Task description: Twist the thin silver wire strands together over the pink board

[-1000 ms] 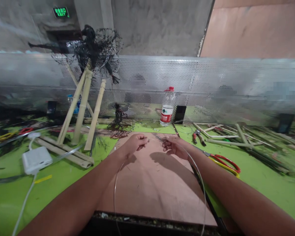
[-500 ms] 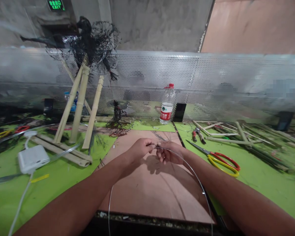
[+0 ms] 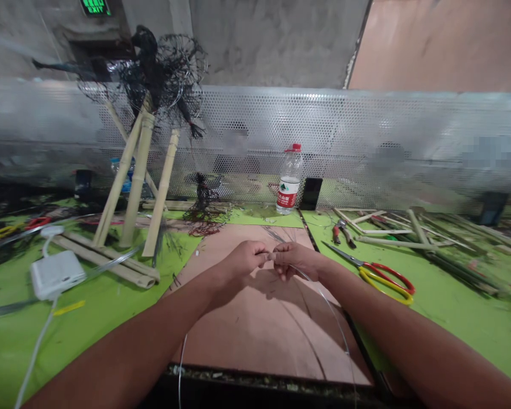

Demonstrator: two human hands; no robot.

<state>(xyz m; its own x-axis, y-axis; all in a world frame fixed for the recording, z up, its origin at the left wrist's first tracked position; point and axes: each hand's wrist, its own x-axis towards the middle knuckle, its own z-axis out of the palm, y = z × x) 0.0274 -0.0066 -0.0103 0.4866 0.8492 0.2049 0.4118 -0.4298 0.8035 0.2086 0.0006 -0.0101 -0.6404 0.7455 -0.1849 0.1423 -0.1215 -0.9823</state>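
Observation:
A thin, shiny wire (image 3: 333, 309) bends in a large loop whose lower part drops past the table's near edge. My left hand (image 3: 250, 255) pinches it near the middle of the view, above a pinkish-brown board (image 3: 242, 329). Right beside it, fingertips almost meeting, my right hand (image 3: 297, 260) is closed on the same wire. The stretch between the fingers is mostly hidden. From my right hand the wire curves down along the right forearm. Another stretch (image 3: 182, 358) shows below my left forearm.
Scissors (image 3: 368, 272) with red and yellow handles and pliers (image 3: 344, 234) lie to the right. A water bottle (image 3: 288, 184) and a dark phone (image 3: 311, 194) stand behind. Left are bamboo poles (image 3: 138, 182) under a black wire figure (image 3: 147, 62), and a white adapter (image 3: 58, 274).
My right hand has turned, its fingers now curled over the wire, closer to my left hand. The wire loop has shifted left on both sides.

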